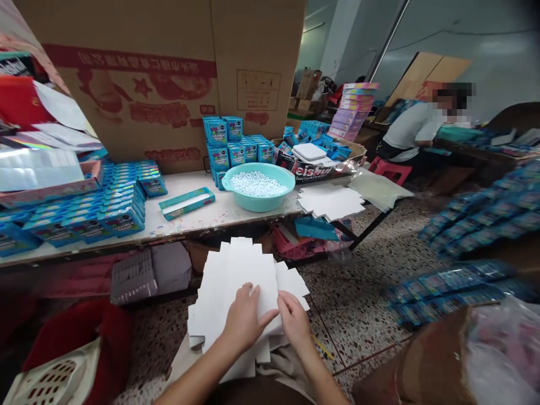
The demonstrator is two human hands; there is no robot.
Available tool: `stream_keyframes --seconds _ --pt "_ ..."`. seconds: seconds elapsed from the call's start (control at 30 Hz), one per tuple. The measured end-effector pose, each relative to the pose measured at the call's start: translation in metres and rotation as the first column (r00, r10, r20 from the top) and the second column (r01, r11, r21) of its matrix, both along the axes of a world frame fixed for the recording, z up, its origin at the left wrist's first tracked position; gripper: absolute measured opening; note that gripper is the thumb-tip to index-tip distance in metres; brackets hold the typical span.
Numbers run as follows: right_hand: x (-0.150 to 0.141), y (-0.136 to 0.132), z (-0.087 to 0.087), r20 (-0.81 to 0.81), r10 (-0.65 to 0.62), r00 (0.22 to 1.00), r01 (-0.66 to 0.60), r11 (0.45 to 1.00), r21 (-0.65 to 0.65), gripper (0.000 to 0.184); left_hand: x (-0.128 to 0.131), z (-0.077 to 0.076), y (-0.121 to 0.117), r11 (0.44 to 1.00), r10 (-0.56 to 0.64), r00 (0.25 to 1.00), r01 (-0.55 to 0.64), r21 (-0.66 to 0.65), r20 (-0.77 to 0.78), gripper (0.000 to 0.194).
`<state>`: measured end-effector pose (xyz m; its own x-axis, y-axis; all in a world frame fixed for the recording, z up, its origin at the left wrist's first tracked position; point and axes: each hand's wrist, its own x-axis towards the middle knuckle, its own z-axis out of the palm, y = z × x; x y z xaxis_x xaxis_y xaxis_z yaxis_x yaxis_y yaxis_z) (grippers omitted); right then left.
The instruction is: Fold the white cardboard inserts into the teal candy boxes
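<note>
While the left hand (247, 315) lies flat on top with its fingers spread, the right hand (295, 322) curves narrowly over the edge of a stack of white card blanks (238, 281) (whether it pinches the card, I cannot tell). The blanks are plain, flat and cut with stepped, tabbed edges, and they sit slightly fanned on a beige cloth (274, 365) across the person's lap. Ahead stands a white table (202, 194) bearing a similar pile of blanks (329, 201), a teal basin (257, 194) of small white pieces, an open teal box (187, 202) and rows of blue boxes (219, 149). A big cardboard carton (139, 84) rises behind them, and a co-worker (411, 129) sits at the right on a red stool (390, 170).
</note>
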<state>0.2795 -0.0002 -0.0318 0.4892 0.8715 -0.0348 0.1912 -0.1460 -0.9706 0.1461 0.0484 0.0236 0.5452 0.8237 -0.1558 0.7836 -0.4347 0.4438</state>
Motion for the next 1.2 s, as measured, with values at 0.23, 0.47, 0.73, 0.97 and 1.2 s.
stream_keyframes --seconds 0.23,0.47,0.73,0.97,1.2 --pt "-0.008 -0.033 0.026 -0.678 0.005 0.735 0.024 0.999 0.033 0.052 -0.001 0.018 0.007 0.997 0.032 0.994 -0.025 -0.068 0.101 0.061" --pt "-0.026 -0.073 0.047 -0.826 -0.013 0.564 0.114 0.992 0.062 0.049 0.001 0.037 -0.012 0.967 -0.188 0.976 0.204 -0.155 0.112 0.073" --pt "-0.017 -0.081 0.033 -0.701 0.037 0.712 -0.056 0.998 -0.005 0.044 -0.006 0.055 -0.037 0.906 -0.419 0.908 0.417 -0.070 -0.026 0.059" --pt "-0.010 -0.080 0.027 -0.707 -0.018 0.707 0.014 1.000 -0.012 0.054 0.004 0.036 -0.049 0.958 -0.286 0.958 0.286 -0.029 0.007 0.066" --pt "0.007 -0.056 0.031 -0.656 -0.022 0.754 0.046 0.999 0.019 0.060 0.014 0.022 -0.035 0.985 -0.114 0.968 0.140 -0.104 0.222 0.067"
